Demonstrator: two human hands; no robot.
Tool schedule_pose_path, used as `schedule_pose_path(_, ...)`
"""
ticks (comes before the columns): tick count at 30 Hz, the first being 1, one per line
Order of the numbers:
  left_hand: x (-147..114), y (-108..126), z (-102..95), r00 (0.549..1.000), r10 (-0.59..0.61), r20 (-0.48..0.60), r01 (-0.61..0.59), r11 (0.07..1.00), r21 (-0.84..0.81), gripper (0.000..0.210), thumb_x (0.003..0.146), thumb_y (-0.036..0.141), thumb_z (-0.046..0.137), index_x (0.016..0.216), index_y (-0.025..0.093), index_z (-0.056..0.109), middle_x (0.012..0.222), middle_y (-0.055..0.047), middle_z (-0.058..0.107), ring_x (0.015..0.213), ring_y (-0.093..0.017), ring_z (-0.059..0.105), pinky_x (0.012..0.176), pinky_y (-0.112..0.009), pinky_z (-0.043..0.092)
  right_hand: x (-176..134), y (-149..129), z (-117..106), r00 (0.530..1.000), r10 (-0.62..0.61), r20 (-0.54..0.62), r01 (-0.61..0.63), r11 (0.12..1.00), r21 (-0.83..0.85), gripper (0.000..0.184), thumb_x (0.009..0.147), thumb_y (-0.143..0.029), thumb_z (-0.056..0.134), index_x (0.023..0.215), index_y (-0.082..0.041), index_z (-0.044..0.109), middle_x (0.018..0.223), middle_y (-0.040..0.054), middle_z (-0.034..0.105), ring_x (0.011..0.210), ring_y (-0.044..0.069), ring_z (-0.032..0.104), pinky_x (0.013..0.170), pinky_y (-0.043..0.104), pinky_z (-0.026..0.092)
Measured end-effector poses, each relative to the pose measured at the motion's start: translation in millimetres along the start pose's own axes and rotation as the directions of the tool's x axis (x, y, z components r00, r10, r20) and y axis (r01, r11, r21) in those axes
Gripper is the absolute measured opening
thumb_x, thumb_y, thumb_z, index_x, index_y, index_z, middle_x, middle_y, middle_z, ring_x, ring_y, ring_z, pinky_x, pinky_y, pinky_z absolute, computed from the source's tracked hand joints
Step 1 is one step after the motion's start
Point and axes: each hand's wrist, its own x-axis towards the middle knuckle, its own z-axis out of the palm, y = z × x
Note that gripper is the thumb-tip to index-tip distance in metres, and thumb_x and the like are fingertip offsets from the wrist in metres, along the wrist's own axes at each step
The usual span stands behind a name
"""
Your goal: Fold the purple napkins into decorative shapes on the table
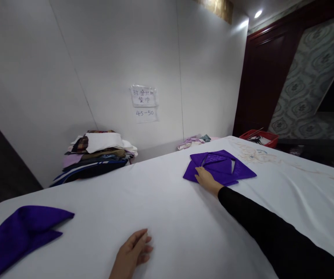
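A pile of folded purple napkins (219, 167) lies on the white tablecloth (155, 201), its corners fanned in different directions. At the near left side of that pile is my right hand (208, 181), fingers closed on the edge of a napkin; the fingertips are partly lost against the cloth. My left hand (132, 252) hovers at the bottom middle above the tablecloth, loosely curled, fingers apart and holding nothing. Farther left, a separate purple napkin (27, 228) lies folded with two pointed ends facing right.
Behind the table's far edge stands a stack of folded clothes (100, 155), with a smaller heap of pink cloth (192, 142) to its right. A red basket (261, 137) sits past the right far corner. Handwritten paper signs (144, 97) hang on the pale wall.
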Motion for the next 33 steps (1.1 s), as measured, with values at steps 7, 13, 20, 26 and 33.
schedule_pose_path(7,-3,3,2.9,1.000,0.010,0.009,-0.010,1.000,0.001,0.063,0.056,0.053,0.069,0.102,0.012,0.054,0.090,-0.011,0.065,0.069,-0.018,0.063,0.060,-0.029,0.053,-31,0,6,0.996,-0.086,-0.010,0.084,0.991,-0.102,0.047,0.084,-0.028,0.043,0.128,-0.010,0.043,0.140,0.0178,0.027,0.122,0.028,0.035,0.096,0.036,0.031)
schedule_pose_path(13,-4,3,2.3,1.000,0.024,0.006,-0.024,1.000,0.013,0.065,0.055,0.055,0.069,0.101,0.013,0.055,0.089,-0.011,0.066,0.070,-0.020,0.064,0.061,-0.030,0.053,-35,1,12,0.974,-0.224,-0.012,0.214,0.941,-0.261,0.044,0.084,-0.029,0.041,0.125,-0.014,0.045,0.139,0.0152,0.031,0.128,0.029,0.022,0.096,0.043,0.026)
schedule_pose_path(20,0,0,-0.7,1.000,0.010,0.009,-0.010,0.999,0.032,0.070,0.050,0.057,0.070,0.102,0.013,0.055,0.090,-0.010,0.066,0.071,-0.020,0.064,0.060,-0.030,0.053,-20,-12,20,0.942,-0.334,0.014,0.314,0.867,-0.386,0.041,0.085,-0.012,0.031,0.123,-0.008,0.048,0.126,0.0173,0.047,0.120,0.028,0.036,0.100,0.044,0.017)
schedule_pose_path(26,-6,9,3.7,1.000,0.021,-0.016,-0.020,0.998,0.060,0.067,0.050,0.056,0.070,0.100,0.014,0.057,0.088,-0.010,0.067,0.070,-0.020,0.064,0.060,-0.029,0.053,-6,-16,30,0.960,-0.277,0.028,0.266,0.884,-0.385,0.043,0.083,-0.009,0.032,0.124,-0.005,0.046,0.125,0.0196,0.047,0.117,0.029,0.040,0.096,0.041,0.025)
schedule_pose_path(33,-11,16,6.5,0.999,0.030,-0.036,-0.027,0.997,0.078,0.061,0.050,0.054,0.070,0.096,0.014,0.061,0.085,-0.010,0.068,0.069,-0.022,0.065,0.059,-0.031,0.054,-1,-8,30,0.972,-0.235,0.017,0.224,0.897,-0.380,0.044,0.085,-0.009,0.030,0.126,-0.005,0.044,0.126,0.0199,0.047,0.116,0.028,0.041,0.094,0.040,0.029)
